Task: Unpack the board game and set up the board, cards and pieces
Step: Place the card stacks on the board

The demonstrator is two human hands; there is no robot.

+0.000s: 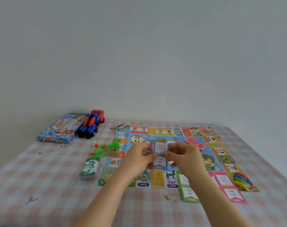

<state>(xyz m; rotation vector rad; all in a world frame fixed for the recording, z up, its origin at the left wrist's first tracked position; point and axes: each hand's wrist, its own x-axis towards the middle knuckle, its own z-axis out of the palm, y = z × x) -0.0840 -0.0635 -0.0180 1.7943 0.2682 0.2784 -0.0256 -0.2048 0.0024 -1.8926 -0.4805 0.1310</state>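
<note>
The colourful game board (211, 145) lies unfolded on the checked tablecloth. Above its middle, my left hand (140, 155) and my right hand (183, 155) together pinch a small stack of blue property cards (160, 149), the left at its left edge, the right at its right edge. A red card deck (195, 143) lies on the board behind my right hand. A green card (187, 189) and a pink card (230, 188) lie at the board's near edge. A pile of coloured pawns (240, 179) sits on the near right corner.
The blue game box (57, 130) lies at the far left, with a red and blue toy truck (92, 123) beside it. Green and red plastic houses in a bag (106, 149) and a wrapped stack of play money (90, 167) lie left of the board.
</note>
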